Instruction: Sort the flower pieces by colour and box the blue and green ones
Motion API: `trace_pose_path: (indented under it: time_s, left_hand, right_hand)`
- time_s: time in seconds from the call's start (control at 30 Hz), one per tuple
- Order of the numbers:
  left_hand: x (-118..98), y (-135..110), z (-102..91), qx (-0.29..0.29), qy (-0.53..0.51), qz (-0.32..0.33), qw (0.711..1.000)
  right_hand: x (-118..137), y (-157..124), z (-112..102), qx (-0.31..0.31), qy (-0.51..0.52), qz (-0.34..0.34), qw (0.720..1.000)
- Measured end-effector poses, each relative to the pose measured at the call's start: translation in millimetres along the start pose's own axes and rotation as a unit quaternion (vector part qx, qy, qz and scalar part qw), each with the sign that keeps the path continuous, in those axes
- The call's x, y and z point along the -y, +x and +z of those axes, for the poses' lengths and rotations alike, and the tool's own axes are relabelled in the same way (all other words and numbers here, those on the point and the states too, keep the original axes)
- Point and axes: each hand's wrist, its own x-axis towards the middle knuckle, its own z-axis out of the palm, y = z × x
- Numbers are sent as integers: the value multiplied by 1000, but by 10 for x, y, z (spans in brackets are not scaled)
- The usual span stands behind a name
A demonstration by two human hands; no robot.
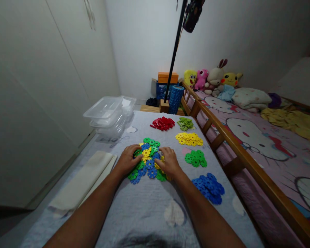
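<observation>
A mixed heap of flat plastic snowflake discs [152,172] in blue, green and yellow lies at the middle of the cloth-covered table. My left hand [128,160] rests against its left side, thumb and fingers apart. On the other side my right hand [170,162] touches the heap with its fingers spread, and neither hand grips a disc. The hands cover some discs at both edges. To the right are sorted piles: blue discs [209,187], green discs [195,158] and yellow discs [189,139]. Behind them lie light green pieces [185,124] and red pieces [162,123].
Clear plastic containers [107,113] are stacked at the table's back left, with a folded cream cloth [85,181] in front. A wooden bed rail [222,134] runs along the right side. Beyond the table stand a black pole [174,55] and a blue foam roller [175,100].
</observation>
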Motion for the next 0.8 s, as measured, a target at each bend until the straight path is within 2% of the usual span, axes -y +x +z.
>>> trace_pose_path:
  time_s: [0.07,0.27,0.37,0.6,0.7,0.8]
  left_hand:
    - [28,-30,-23,21,19,5,1000]
    - [80,-198,-76,145,82,-4,986]
    - [59,-254,-61,169,91,0,981]
    - [-45,-221,37,115,75,31,990]
    - [-96,-165,99,86,62,34,994]
    - [-135,-102,155,54,49,33,997]
  right_hand:
    - [-1,-45,46,2,-27,-4,1000]
    - [-22,-46,123,7,-62,-21,998]
    - [-29,6,132,0,-55,-12,998]
    - [-83,78,118,-46,37,13,998]
    - [-117,91,100,-67,93,1,993]
    - [-124,82,79,-60,98,-20,993]
